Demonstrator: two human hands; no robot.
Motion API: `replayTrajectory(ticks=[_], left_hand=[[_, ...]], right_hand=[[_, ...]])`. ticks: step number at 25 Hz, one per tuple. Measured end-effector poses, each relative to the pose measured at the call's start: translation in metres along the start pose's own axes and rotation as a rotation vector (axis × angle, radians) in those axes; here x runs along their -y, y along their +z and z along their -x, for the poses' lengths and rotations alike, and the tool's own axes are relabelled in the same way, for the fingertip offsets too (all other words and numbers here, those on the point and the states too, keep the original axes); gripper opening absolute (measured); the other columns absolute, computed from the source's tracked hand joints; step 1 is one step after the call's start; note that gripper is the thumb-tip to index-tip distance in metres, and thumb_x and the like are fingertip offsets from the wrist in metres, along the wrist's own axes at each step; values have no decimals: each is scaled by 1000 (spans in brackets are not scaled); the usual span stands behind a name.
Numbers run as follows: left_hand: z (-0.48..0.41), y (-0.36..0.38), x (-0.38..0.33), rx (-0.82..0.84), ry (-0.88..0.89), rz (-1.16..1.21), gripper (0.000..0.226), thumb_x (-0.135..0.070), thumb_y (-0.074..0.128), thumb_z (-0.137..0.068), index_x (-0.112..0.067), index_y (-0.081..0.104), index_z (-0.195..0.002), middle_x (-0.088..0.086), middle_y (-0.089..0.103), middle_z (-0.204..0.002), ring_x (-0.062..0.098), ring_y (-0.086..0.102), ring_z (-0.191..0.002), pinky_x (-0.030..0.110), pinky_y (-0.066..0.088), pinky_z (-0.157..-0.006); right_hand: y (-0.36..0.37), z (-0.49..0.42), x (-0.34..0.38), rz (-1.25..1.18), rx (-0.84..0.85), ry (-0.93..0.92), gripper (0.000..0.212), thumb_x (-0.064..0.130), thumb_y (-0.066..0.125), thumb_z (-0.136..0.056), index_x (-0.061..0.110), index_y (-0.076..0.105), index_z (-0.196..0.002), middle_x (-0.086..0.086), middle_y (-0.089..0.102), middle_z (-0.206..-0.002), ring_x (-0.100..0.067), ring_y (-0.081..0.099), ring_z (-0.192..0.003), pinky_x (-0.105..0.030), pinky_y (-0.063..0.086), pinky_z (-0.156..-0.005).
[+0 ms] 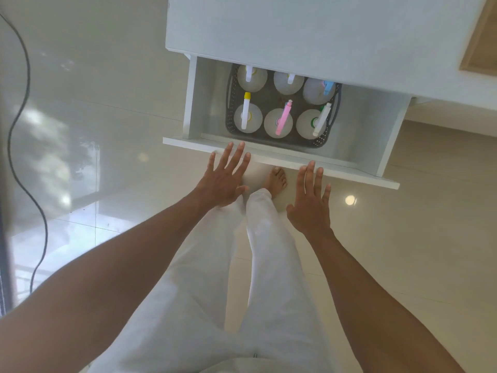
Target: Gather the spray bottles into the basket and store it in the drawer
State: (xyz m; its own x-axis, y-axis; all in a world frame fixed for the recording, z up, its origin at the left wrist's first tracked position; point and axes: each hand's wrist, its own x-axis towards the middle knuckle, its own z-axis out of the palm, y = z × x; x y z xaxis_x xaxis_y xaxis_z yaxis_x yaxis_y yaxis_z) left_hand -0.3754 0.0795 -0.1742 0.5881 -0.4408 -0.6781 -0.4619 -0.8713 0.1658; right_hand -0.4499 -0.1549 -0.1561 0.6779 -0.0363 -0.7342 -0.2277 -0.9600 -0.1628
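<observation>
A dark grey perforated basket [322,142] sits inside the open white drawer [357,146], holding several translucent spray bottles upright. The front row has a yellow-tipped bottle [246,111], a pink one [282,118] and a green-and-white one [320,121]; the back row lies partly under the cabinet top. My left hand [227,179] is flat with fingers spread, fingertips touching the drawer's front panel [349,172]. My right hand [312,203] is also flat and spread, fingertips at the same panel's edge. Neither hand holds anything.
The white cabinet top [295,28] overhangs the drawer's rear. A black cable [18,103] snakes across the glossy tiled floor at the left. My legs in white trousers and a bare foot [275,180] stand just below the drawer front. A wooden edge [478,44] shows top right.
</observation>
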Motion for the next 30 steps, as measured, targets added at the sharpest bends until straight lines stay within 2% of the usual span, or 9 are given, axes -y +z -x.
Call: replayTrajectory(ticks=[6, 12, 14, 17, 20, 23, 26, 30], left_hand=[[-29, -22, 5, -33, -32, 54, 85, -56, 40, -100, -13, -4, -160, 13, -15, -167, 38, -11, -155, 67, 14, -121], [-60, -55, 11, -70, -68, 139, 82, -59, 28, -101, -13, -6, -159, 13, -17, -167, 36, -13, -155, 66, 9, -120], [-70, -66, 12, -85, -79, 148, 80, -57, 27, -102, -13, -7, -159, 13, -18, -167, 36, -14, -155, 66, 10, -122], [-82, -77, 15, -107, -86, 141, 77, -53, 29, -103, -15, -8, -159, 13, -18, -167, 36, -13, -155, 67, 13, -121], [-88, -87, 10, -124, -68, 142, 76, -50, 31, -103, -15, -7, -159, 13, -16, -167, 36, -11, -155, 66, 14, -122], [-96, -102, 6, -155, -74, 120, 74, -50, 27, -103, -15, -5, -160, 12, -13, -168, 36, -9, -156, 64, 14, -121], [-101, -109, 7, -163, -108, 87, 73, -49, 27, -103, -16, -6, -160, 10, -13, -168, 33, -9, -156, 63, 14, -121], [-116, -156, 7, -99, -149, 176, 78, -51, 31, -104, -15, -11, -159, 8, -19, -167, 32, -14, -155, 62, 11, -122]], right_hand=[[-32, -30, -1, -6, -41, -12, 85, 17, 47, -99, 9, -10, -161, -12, -18, -169, -34, -14, -157, -61, 6, -127], [-64, -63, 2, 19, -64, -8, 93, 34, 54, -101, 7, -12, -160, -14, -20, -169, -37, -16, -157, -63, 7, -127], [-74, -77, 3, 38, -79, 6, 96, 35, 56, -99, 7, -12, -160, -15, -20, -169, -37, -16, -157, -62, 5, -127], [-84, -94, 5, 71, -141, 36, 97, 18, 58, -93, 9, -12, -161, -13, -19, -169, -36, -15, -157, -61, 6, -127], [-96, -105, 4, 96, -279, 55, 98, 3, 52, -82, 13, -5, -162, -14, -12, -170, -39, -8, -158, -64, 10, -126], [-113, -113, 4, 83, -386, 73, 84, 16, 46, -93, 16, -1, -162, -14, -6, -171, -40, -3, -158, -65, 9, -125], [-116, -117, 4, 110, -374, 72, 73, 39, 42, -109, 18, -2, -163, -10, -7, -171, -36, -5, -159, -64, 8, -126], [-162, -125, -6, 44, -271, 32, 73, 39, 41, -109, 18, -4, -163, -7, -9, -171, -33, -6, -159, -65, 13, -124]])
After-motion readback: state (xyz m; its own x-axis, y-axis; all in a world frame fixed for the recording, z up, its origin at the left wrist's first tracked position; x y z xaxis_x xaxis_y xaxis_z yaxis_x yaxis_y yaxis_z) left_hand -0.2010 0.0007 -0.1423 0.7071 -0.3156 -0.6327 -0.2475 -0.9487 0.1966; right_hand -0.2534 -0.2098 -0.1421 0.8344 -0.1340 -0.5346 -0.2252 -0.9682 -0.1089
